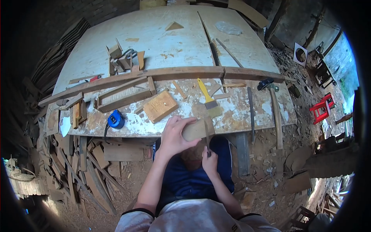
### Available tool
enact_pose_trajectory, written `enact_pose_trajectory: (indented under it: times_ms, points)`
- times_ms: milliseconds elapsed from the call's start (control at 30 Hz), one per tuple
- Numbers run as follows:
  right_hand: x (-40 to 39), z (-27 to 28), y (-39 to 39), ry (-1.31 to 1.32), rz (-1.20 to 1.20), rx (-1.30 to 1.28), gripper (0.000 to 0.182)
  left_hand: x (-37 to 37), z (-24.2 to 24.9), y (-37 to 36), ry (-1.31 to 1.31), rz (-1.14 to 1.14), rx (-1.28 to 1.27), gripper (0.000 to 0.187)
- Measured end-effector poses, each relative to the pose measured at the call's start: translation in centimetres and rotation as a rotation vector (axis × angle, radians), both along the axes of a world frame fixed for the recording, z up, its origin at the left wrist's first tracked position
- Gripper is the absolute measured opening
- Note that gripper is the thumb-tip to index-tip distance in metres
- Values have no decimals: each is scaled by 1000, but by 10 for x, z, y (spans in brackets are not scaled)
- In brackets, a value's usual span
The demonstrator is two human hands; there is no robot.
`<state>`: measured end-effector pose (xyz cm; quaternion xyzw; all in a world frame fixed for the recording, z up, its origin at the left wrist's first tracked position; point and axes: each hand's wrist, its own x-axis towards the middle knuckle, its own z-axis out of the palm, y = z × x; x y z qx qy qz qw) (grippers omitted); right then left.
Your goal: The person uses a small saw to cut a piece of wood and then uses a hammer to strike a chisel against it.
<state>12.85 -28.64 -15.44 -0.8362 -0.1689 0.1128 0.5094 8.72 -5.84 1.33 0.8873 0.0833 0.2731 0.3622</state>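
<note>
My left hand (174,136) grips a wooden block (193,130) at the table's front edge, thumb on the near side and fingers on the far side. In my right hand (210,163) is a thin, dark, blade-like tool (207,133), pointing away from me along the block's right end. Whether it is a file or a knife, I cannot make out. Just beyond the block lies a yellow-handled paintbrush (205,92). To the left are a wooden block with small holes (160,106) and a blue tape measure (116,119).
A long wooden beam (174,72) crosses the worn table (154,42). A hammer (273,106) and a dark slim bar (251,114) lie at the right. An open wooden box (125,94) sits left. Scrap wood (83,170) is piled on the floor below.
</note>
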Motion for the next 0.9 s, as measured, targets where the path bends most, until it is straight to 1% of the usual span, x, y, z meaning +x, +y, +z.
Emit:
enact_pose_trajectory:
  times_ms: [33,67,133,167,267,367,467,533,600,667,767,833,900]
  points:
    - [1,13,4,-1,21,36,51,-3,-3,-3,10,-2,3,74]
    - [0,2,2,-27,10,19,52,-3,-3,-5,3,-1,-3,74]
    - [-7,-39,-1,-88,-17,-4,53,-2,2,-6,-21,-5,-3,74]
    - [-12,-55,-6,-45,-29,-13,53,-2,4,-7,1,-5,-11,73]
    - [-5,-17,1,-10,-27,15,55,-2,2,-5,-11,-8,-15,73]
    - [-3,-7,5,6,-12,-18,55,-2,1,-5,12,1,4,73]
    - [-11,-57,-8,-4,-31,-22,56,-1,2,-5,-35,-24,-10,72]
    - [0,-21,-1,39,-23,28,57,0,0,-4,-39,-6,1,72]
    - [1,-4,2,45,-24,28,57,-1,-1,-6,-14,-1,10,71]
    - [0,-20,4,19,-29,17,57,-2,-1,-6,-1,2,0,70]
    - [-3,-24,8,4,-24,29,56,-1,-2,-5,-8,3,-6,72]
    - [-3,2,11,22,9,13,56,1,1,-5,-3,11,0,72]
    - [-8,-27,2,-10,9,-13,46,-5,-1,-10,6,8,-9,72]
